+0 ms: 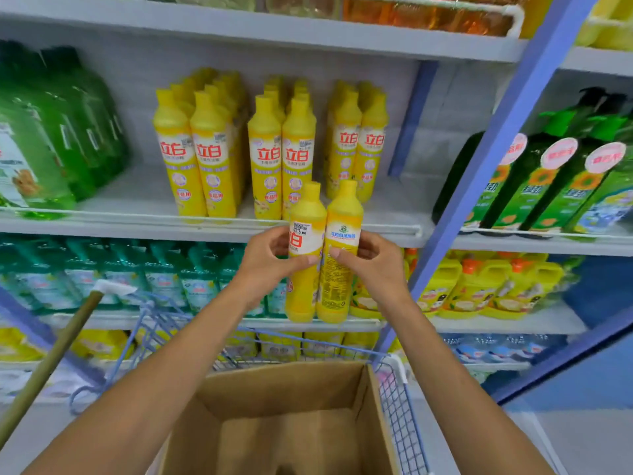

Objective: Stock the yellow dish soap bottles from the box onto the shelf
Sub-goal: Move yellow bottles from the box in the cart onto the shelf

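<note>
I hold two yellow dish soap bottles upright, side by side, in front of the shelves. My left hand (pixel 270 258) grips the left bottle (pixel 303 286), its front label facing me. My right hand (pixel 373 265) grips the right bottle (pixel 337 286), its back label facing me. Both bottles hang below the edge of the white shelf (pixel 137 222), where several rows of the same yellow bottles (pixel 270 156) stand. Below my arms the brown cardboard box (pixel 294 416) is open, and its visible inside shows only cardboard.
The box rests in a blue wire cart (pixel 400 413). A wooden handle (pixel 48 365) leans at the left. Green bottles (pixel 51 138) stand left of the yellow rows, with bare shelf (pixel 400 197) to their right. A blue upright post (pixel 493 156) divides off dark green bottles (pixel 548 186).
</note>
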